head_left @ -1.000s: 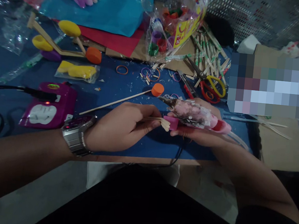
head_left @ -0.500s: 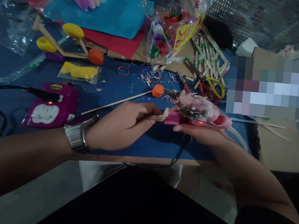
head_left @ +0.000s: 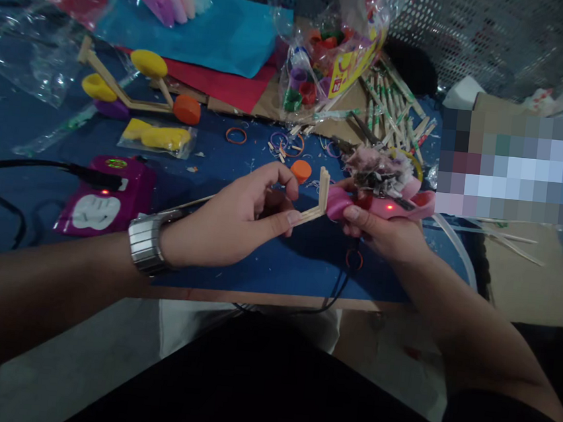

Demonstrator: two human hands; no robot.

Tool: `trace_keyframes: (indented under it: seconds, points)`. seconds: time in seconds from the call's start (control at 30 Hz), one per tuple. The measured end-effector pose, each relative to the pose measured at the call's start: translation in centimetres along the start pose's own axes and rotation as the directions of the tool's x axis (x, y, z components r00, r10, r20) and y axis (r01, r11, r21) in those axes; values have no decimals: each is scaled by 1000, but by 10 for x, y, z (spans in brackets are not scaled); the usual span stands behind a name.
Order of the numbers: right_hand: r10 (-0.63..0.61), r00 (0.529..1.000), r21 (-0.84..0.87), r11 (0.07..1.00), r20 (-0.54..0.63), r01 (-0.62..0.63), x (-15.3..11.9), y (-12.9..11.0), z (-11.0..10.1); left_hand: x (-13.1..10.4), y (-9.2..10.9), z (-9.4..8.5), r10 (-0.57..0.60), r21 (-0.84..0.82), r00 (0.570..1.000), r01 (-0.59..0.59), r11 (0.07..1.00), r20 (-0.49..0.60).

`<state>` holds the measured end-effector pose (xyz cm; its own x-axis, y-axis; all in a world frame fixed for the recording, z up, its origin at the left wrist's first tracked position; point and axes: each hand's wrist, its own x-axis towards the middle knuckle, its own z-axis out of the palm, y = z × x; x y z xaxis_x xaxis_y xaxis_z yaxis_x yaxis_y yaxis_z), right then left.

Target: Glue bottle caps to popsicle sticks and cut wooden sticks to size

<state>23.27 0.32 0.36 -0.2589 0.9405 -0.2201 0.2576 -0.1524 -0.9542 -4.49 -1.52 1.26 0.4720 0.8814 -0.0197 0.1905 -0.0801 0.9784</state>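
My left hand (head_left: 233, 223), with a metal watch at the wrist, pinches a small L-shaped piece of wooden sticks (head_left: 324, 192) between thumb and fingers. One arm of the piece points up, close to the front end of a pink glue gun (head_left: 401, 206). My right hand (head_left: 383, 233) is wrapped round the glue gun, whose red light is lit. Whitish and dark residue (head_left: 378, 167) covers its upper side. Just behind the fingers of my left hand lies an orange cap (head_left: 300, 171) on the blue table (head_left: 256, 271).
A purple power socket (head_left: 108, 198) with a black cable is at left. Behind it stand a stick frame with caps (head_left: 147, 104) and a bag of yellow pieces (head_left: 159, 137). Bagged caps (head_left: 306, 84), a stick pile (head_left: 392, 99) and rubber bands (head_left: 236, 135) lie farther back.
The wooden piece has turned, so one arm now stands upright. My left fingers have spread somewhat. The glue gun has tilted and shifted slightly, now covering much of the scissors. The view has shifted slightly.
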Motion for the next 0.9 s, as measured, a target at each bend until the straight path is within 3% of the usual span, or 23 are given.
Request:
trace_keyframes:
  seconds: [0.17,0.6,0.77,0.9]
  points:
    - [-26,1000,92,995,-1,26,5,7,0,2,5,-1,29,-134,996,-18,991,87]
    - [-99,988,90,992,121,88,3,7,0,0,15,-8,35,-208,941,38,977,337]
    - [-73,994,163,985,75,60,3,2,2,-2,9,-9,63,-333,953,42,942,297]
    - [-102,994,219,970,-29,105,8,-2,7,-3,-1,-8,98,-462,984,-18,887,150]
